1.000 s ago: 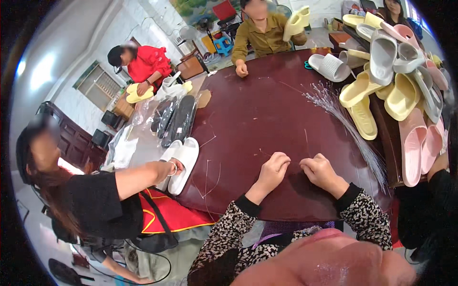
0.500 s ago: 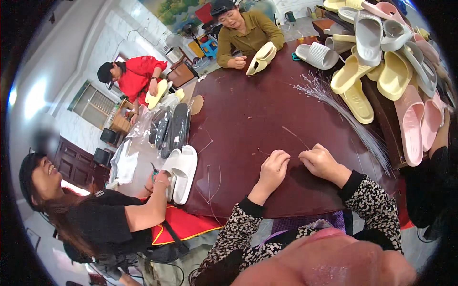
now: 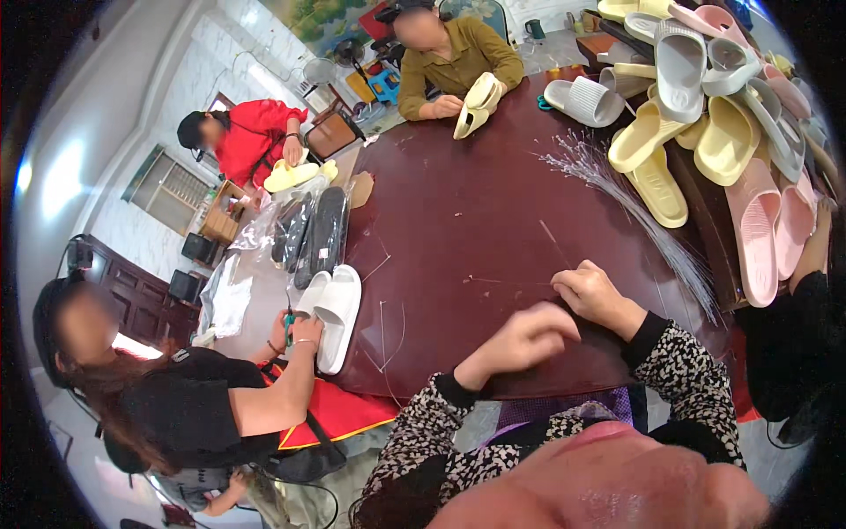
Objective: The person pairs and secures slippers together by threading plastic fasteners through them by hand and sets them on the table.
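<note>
My right hand [image 3: 589, 289] pinches a thin strand [image 3: 507, 281] just right of the frame's centre, seemingly to steady it. My left hand [image 3: 524, 342] is blurred, its grip unclear. The strand bundle [image 3: 648, 220] lies upper right, probably for easy reach.

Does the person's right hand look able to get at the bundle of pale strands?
Probably yes: the bundle of pale strands lies on the table near the right hand, with nothing visible blocking the way, though it seems to pinch a thin thread.
</note>
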